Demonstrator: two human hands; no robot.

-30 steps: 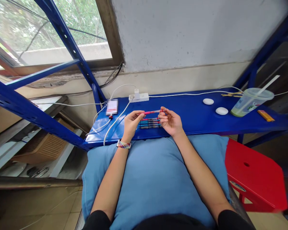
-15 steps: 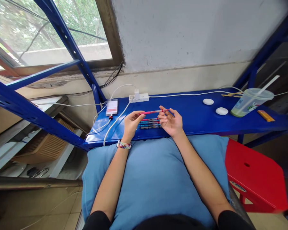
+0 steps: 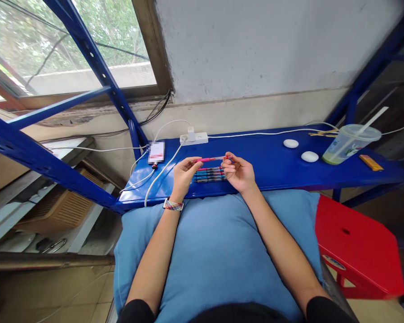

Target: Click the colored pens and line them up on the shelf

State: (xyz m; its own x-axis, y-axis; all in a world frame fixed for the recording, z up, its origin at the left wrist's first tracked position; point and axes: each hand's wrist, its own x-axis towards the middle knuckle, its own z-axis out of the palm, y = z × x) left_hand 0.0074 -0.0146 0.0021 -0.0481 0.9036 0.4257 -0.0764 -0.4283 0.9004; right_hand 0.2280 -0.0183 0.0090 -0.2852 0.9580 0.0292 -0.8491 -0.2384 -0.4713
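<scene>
A slim pen with a bright pink section and a clear barrel (image 3: pixel 212 159) is held nearly level between both hands, on the person's side of the rectangular white plastic power strip (image 3: pixel 199 138). The left hand (image 3: pixel 184 176), a little left of the power strip and nearer the person, has its grip closed on the pink end, thumb against fingers; a multicoloured woven wristband (image 3: pixel 173 205) circles that wrist. The right hand (image 3: pixel 239 174), nearer the person and to the right of the power strip, has its grip closed on the clear end, fingers bent. A side-by-side row of pink, blue and dark pens (image 3: pixel 209 175) lies on the blue metal table (image 3: pixel 267 163), nearer the person than the power strip, its right end partly hidden by the right hand. Left of the power strip sits a blurred flat pale device (image 3: pixel 156 152) with a cable. Well to the right of the power strip are two smooth white egg-shaped objects (image 3: pixel 309 156) and, beyond them, a tilted translucent plastic cup with a white straw (image 3: pixel 348 146)
</scene>
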